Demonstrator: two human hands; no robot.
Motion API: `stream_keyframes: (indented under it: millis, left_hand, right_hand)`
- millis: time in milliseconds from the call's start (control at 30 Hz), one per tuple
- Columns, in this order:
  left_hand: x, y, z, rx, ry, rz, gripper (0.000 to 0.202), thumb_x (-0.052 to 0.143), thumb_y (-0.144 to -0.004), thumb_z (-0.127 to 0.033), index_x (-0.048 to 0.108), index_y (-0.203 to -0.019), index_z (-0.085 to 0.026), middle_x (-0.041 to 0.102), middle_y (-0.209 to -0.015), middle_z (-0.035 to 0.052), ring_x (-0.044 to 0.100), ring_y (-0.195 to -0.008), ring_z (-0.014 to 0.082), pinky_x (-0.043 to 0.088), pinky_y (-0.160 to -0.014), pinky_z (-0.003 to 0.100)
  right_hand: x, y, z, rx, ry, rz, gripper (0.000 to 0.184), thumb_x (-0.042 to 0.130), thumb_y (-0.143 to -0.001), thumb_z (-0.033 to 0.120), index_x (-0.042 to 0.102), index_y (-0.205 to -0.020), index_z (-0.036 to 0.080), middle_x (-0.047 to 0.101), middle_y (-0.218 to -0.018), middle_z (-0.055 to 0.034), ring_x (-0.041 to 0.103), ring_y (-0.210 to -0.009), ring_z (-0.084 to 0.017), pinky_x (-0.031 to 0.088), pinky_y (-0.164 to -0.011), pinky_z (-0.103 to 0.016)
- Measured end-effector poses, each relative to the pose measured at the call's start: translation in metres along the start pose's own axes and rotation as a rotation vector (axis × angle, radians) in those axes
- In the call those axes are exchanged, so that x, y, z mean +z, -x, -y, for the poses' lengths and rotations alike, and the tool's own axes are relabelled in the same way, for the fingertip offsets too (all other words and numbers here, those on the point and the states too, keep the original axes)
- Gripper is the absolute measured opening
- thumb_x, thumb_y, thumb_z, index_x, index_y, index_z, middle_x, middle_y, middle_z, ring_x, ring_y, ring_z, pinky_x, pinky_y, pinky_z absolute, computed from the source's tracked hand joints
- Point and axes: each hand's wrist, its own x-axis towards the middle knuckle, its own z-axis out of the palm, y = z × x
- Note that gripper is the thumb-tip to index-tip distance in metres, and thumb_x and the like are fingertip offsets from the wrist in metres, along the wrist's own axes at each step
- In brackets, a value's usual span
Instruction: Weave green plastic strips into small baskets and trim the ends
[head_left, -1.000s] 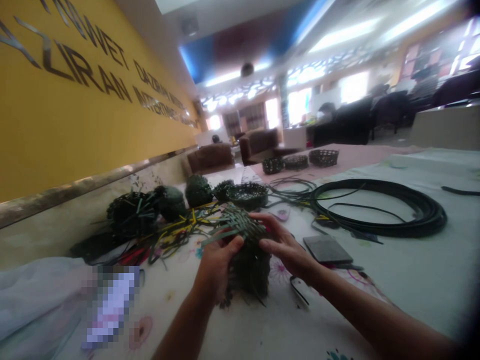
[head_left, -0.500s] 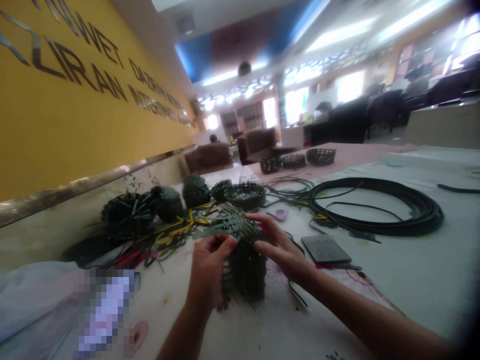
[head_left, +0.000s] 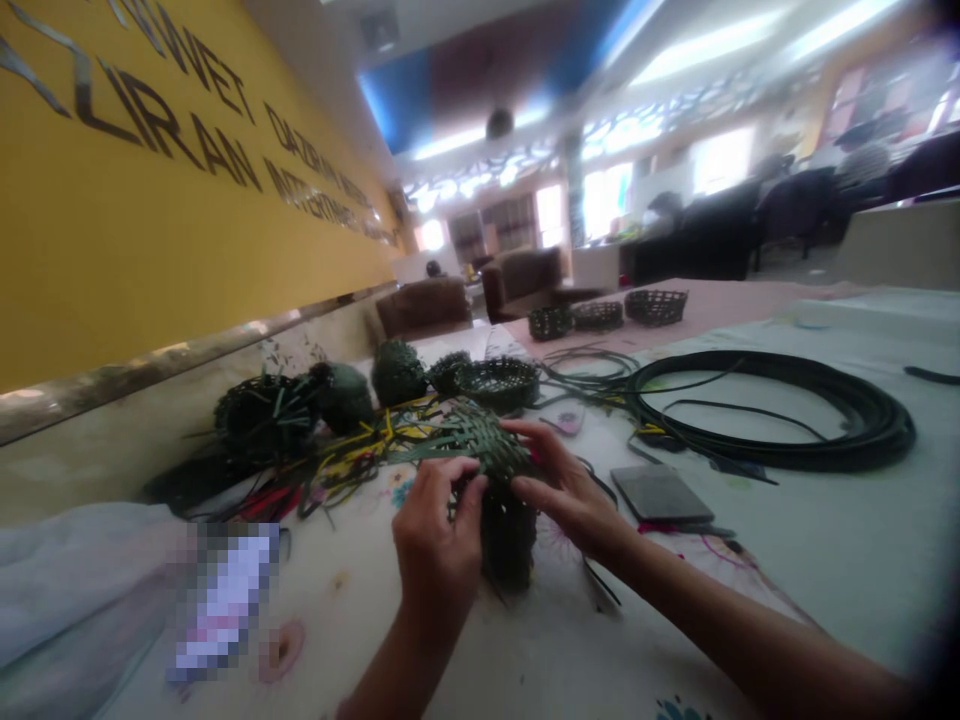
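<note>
A dark green woven basket (head_left: pixel 510 530) stands in front of me, its upper side a lattice of flat green strips with loose ends sticking out to the left. My left hand (head_left: pixel 439 520) is curled at the near left edge of the weave, thumb and fingertips closed on it; whether a single strip lies between them I cannot tell. On the right, my right hand (head_left: pixel 562 490) grips the weave, its fingers along the top and the thumb on the near side. The basket's lower part is dark and partly hidden by the left hand.
Behind lie several woven pieces, among them a shallow basket (head_left: pixel 497 383) and a round one (head_left: pixel 397 373), with yellow and green strips (head_left: pixel 360 455) in front. A large coil of dark strip (head_left: pixel 885 430), a grey flat block (head_left: pixel 661 495) and a white plastic bag (head_left: pixel 75 570) rest on the table.
My left hand has shifted right along the weave, its fingers now more curled and the thumb raised. The right hand keeps its hold. The view has moved slightly.
</note>
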Motion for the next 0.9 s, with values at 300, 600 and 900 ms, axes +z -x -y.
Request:
stream_keyframes:
  millis: [300, 600, 900]
  left_hand:
    - [0.005, -0.001, 0.002, -0.033, 0.091, 0.041, 0.008, 0.056, -0.091, -0.014, 0.061, -0.094, -0.019, 0.062, -0.088, 0.0028, 0.061, -0.084, 0.0158, 0.048, -0.075, 0.026]
    - [0.008, 0.004, 0.01, -0.057, 0.138, 0.058, 0.009, 0.056, -0.091, -0.018, 0.059, -0.099, -0.02, 0.062, -0.092, 0.004, 0.061, -0.087, 0.0174, 0.048, -0.078, 0.028]
    - [0.007, 0.006, 0.014, -0.104, 0.12, 0.018, 0.007, 0.059, -0.09, -0.022, 0.061, -0.096, -0.019, 0.064, -0.087, 0.0024, 0.062, -0.08, 0.0145, 0.049, -0.074, 0.025]
  right_hand:
    - [-0.003, 0.0, 0.004, 0.025, 0.032, 0.005, 0.055, 0.068, -0.082, 0.054, 0.051, -0.129, 0.032, 0.054, -0.133, -0.0065, 0.051, -0.117, -0.028, 0.042, -0.098, -0.045]
    - [-0.004, -0.002, 0.002, 0.007, 0.059, 0.017, 0.053, 0.068, -0.082, 0.054, 0.053, -0.127, 0.032, 0.057, -0.126, -0.0061, 0.052, -0.115, -0.029, 0.043, -0.097, -0.047]
    - [-0.026, -0.004, 0.05, -0.151, 0.175, 0.003, 0.048, 0.057, -0.09, 0.058, 0.054, -0.133, 0.037, 0.049, -0.144, -0.0014, 0.041, -0.136, -0.03, 0.034, -0.112, -0.048]
